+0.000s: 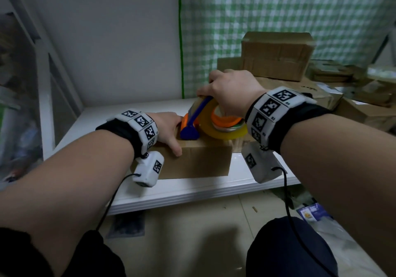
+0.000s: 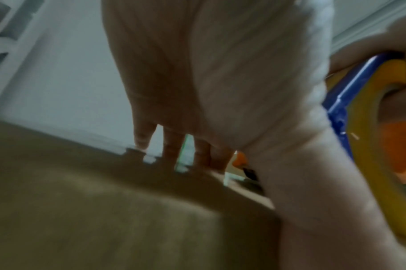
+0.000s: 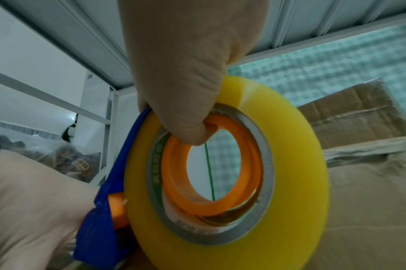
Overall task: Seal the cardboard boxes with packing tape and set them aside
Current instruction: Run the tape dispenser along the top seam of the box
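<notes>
Centre frame: left hand (image 1: pixel 166 130) flat, fingers straight, pressing cardboard box (image 1: pixel 197 161). Right hand (image 1: pixel 230 91) curled round tape dispenser (image 1: pixel 211 120), apparently touching box top.

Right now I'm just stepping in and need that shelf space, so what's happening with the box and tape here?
A person is taping a cardboard box shut on the white shelf. Their left hand presses down on the box top to steady it, while the right hand grips a tape dispenser loaded with a yellow roll, set against the box top. More boxes sit stacked behind to the right.
</notes>
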{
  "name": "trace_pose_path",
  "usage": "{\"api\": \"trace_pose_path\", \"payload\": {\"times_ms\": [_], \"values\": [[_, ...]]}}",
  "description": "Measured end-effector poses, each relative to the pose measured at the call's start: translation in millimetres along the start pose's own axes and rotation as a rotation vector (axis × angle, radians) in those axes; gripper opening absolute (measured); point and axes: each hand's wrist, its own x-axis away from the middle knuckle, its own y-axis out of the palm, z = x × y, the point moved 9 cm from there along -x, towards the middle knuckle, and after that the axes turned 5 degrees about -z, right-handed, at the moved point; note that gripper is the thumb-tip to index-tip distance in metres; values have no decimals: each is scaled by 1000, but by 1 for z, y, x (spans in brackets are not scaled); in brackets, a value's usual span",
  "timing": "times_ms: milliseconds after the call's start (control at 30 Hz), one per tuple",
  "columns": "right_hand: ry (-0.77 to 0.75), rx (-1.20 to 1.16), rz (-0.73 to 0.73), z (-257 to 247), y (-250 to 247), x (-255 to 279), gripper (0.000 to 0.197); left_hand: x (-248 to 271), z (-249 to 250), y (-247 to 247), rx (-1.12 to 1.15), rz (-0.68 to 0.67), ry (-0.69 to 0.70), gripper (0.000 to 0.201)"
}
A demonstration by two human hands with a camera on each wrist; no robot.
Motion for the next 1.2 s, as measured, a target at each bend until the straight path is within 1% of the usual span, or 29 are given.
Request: {"api": "trace_pose_path", "payload": {"times_ms": [67, 200, 267, 333, 400, 467, 500, 567, 600, 633, 700, 833, 900, 1067, 1200], "values": [[2, -32, 33, -8, -7, -4, 48, 8, -19, -1, -29, -29, -55, 76], [-18, -87, 115, -36, -20, -16, 47, 25, -70, -1, -24, -15, -178, 90], [-24, -102, 130, -43, -21, -21, 48, 33, -77, 2, 1, -28, -207, 88], [-18, -127, 137, -37, -18, -21, 51, 37, -75, 1, 0, -31, -223, 87], [-13, -150, 149, -28, -12, -16, 54, 38, -73, -1, -22, -37, -241, 91], [-12, -167, 168, -20, -5, -10, 55, 35, -71, -2, -37, -42, -236, 96], [-12, -176, 175, -17, -3, -9, 55, 33, -70, -2, -42, -44, -233, 95], [-19, -187, 184, -14, -1, -7, 56, 33, -69, -2, -35, -48, -226, 83], [-22, -185, 185, -11, 1, -6, 57, 33, -69, -1, -35, -53, -217, 80], [-20, -180, 180, -8, 3, -4, 57, 32, -68, -1, -45, -57, -201, 82], [3, -166, 147, 2, 14, 2, 58, 31, -67, -2, -67, -60, -184, 92], [72, -144, 86, 15, 43, 19, 57, 26, -67, -3, -147, -84, -198, 106], [92, -147, 85, 16, 50, 22, 56, 24, -67, -4, -165, -97, -202, 107], [85, -146, 84, 13, 51, 18, 56, 19, -66, -1, -203, -144, -196, 102], [100, -141, 77, 7, 51, 21, 54, 16, -68, -5, -264, -148, -187, 103]]}}
